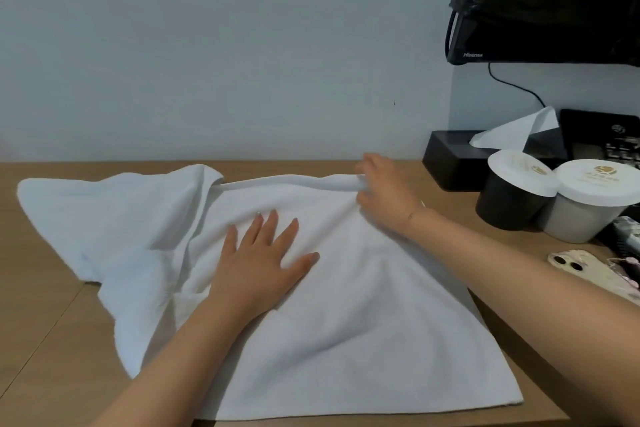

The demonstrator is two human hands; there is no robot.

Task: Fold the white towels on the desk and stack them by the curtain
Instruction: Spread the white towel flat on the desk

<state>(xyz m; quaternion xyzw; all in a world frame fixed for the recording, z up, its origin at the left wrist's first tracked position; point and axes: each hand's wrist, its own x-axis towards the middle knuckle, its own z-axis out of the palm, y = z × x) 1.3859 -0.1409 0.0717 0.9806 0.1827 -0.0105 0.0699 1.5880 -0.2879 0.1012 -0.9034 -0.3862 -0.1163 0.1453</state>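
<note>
The white towel (346, 305) lies spread across the tabletop (45, 340), its left part rumpled and doubled over. My left hand (263, 260) presses flat on the towel's middle, fingers spread. My right hand (384, 191) pinches the far right edge. Judgement: the towel is being squared for a fold; I should keep the flat hand as anchor, draw the far edge taut, and smooth the left bunching first. Legible writing: "Hisense" on the television (485, 45). The cup lids (595, 180) carry an unreadable gold emblem.
</note>
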